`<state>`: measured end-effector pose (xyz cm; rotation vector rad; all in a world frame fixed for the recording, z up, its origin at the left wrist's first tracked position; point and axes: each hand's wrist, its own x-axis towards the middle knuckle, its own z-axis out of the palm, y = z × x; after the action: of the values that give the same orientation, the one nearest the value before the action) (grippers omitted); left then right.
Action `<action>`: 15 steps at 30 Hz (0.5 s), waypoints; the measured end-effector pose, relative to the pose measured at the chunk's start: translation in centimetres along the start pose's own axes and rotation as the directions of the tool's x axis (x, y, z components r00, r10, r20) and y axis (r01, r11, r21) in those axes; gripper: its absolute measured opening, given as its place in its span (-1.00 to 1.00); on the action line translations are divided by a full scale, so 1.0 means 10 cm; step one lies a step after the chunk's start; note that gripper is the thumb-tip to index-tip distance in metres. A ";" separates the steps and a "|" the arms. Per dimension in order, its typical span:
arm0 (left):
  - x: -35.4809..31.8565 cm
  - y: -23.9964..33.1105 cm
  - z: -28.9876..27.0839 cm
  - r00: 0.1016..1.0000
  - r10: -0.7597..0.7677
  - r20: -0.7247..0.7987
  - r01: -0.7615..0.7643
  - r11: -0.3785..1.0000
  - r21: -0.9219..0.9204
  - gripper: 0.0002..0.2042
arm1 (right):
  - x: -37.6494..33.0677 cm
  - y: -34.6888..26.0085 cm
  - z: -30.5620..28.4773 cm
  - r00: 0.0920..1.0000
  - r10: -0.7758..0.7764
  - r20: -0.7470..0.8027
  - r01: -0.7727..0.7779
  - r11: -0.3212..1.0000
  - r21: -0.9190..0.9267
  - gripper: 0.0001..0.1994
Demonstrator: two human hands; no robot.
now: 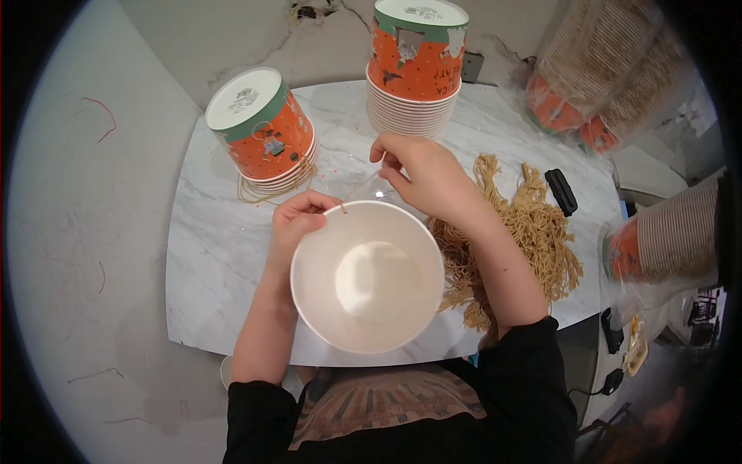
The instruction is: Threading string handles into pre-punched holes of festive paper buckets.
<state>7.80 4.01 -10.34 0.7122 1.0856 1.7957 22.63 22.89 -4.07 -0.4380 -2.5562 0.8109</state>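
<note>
A white-lined round paper bucket [313, 309] is tilted with its mouth toward me at the near middle of the table. My left hand [300, 220] grips its far left rim, thumb inside. A short bit of tan cord [345, 209] shows at the rim beside that thumb. Just beyond the bucket, my right hand [417, 170] is closed in a pinch; a thin strand of the cord seems to run from the rim to its fingertips, faintly seen. Under and beside my right forearm lies a heap of tan cords [533, 240].
Orange and green bucket stacks stand upside down at the far left [267, 139] and far middle [413, 69], cord looped around the left one. A black object [562, 192] lies beyond the cord heap. Bagged bucket stacks [603, 77] crowd the right, one [665, 232] beside the marbled table [209, 271].
</note>
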 end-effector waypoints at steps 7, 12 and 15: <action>0.05 0.18 -0.38 0.997 0.014 -0.073 -0.023 0.993 -0.120 -0.75 | 0.00 0.25 -0.22 0.999 0.050 -0.015 -0.052 0.960 -0.275 -0.86; 0.09 0.21 -0.58 0.998 0.053 -0.039 -0.058 0.988 -0.146 -0.69 | -0.09 0.37 -0.68 0.930 0.216 -0.297 -0.311 0.894 -0.324 -0.85; 0.08 0.23 -0.63 0.998 0.042 -0.036 -0.046 0.991 -0.129 -0.70 | -0.12 0.52 -0.90 0.886 0.225 -0.404 -0.396 0.820 -0.412 -0.84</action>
<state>1.43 1.82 -11.12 0.6348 0.9713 1.9024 28.83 30.67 -0.90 -1.0869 -2.3578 0.1399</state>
